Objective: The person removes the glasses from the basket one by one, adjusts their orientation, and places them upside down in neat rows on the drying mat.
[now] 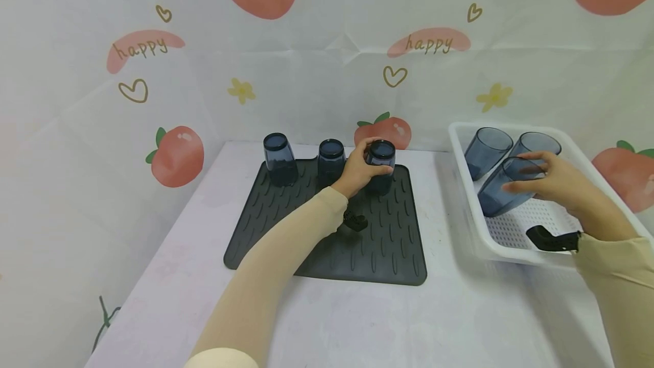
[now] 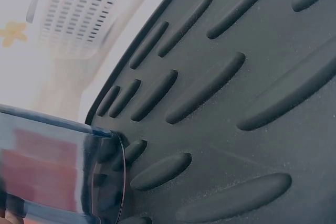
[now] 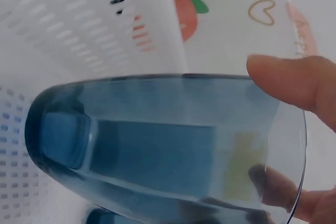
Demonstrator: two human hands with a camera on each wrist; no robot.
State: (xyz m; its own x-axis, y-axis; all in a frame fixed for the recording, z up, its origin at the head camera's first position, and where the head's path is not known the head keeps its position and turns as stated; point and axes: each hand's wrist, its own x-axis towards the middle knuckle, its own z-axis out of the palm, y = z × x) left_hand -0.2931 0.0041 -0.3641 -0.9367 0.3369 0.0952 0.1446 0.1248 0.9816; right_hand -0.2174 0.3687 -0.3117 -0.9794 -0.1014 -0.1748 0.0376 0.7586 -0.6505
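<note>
On the dark ribbed drying mat (image 1: pixel 327 254), an upside-down blue glass (image 1: pixel 382 153) stands near the back right corner, and my left hand (image 1: pixel 356 170) grips it with thumb and fingers round its sides. Two more upside-down blue glasses, a middle one (image 1: pixel 331 158) and a left one (image 1: pixel 278 163), stand along the mat's back. My right hand (image 1: pixel 562 183) holds another blue glass (image 1: pixel 503 189) near its rim, tilted with the mouth up, inside the white basket (image 1: pixel 516 226). The right wrist view shows thumb and fingers at the mouth end of this glass (image 3: pixel 152 145).
Behind the held glass, a left glass (image 1: pixel 485 152) and a right glass (image 1: pixel 533 143) lean mouth-up in the basket. A patterned cloth backdrop (image 1: pixel 317 72) rises behind the pale table (image 1: pixel 388 322). The basket's left wall faces the mat across a strip of table.
</note>
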